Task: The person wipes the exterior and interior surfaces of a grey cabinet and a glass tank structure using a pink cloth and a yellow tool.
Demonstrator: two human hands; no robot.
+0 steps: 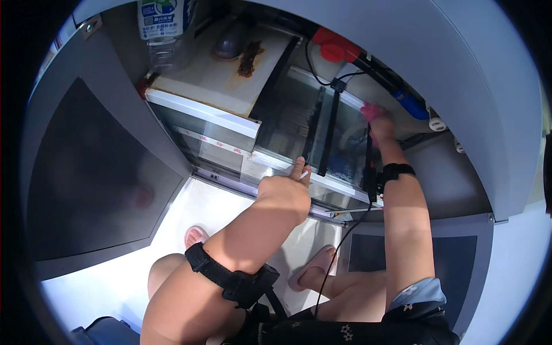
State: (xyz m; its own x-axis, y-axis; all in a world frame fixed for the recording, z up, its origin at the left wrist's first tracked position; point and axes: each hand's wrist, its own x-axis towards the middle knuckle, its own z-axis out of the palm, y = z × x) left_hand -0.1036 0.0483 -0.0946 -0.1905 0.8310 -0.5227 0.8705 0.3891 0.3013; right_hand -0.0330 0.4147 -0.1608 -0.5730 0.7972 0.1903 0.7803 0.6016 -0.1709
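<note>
A glass tank (pixel 280 125) with white rim strips and black crossbars fills the open cabinet in front of me. My left hand (pixel 286 185) is at its front white rim, near the end of a black bar (pixel 315 125). A small white piece (pixel 304 174) shows by its fingers; whether they grip it is unclear. Farther right, my right hand (pixel 383 126) holds a bunched pink cloth (pixel 370 111) at the tank's back rim, beside the rightmost black bar. Its fingers are partly hidden and blurred.
A grey cabinet door (pixel 99 172) stands open at left. On a rust-stained white cover (pixel 202 88) sits a dark rounded object (pixel 228 45), with a clear labelled plastic bottle (pixel 161 39) beside it. A red, black and blue pipe (pixel 336 47) crosses behind. A black cable (pixel 340 248) hangs in front.
</note>
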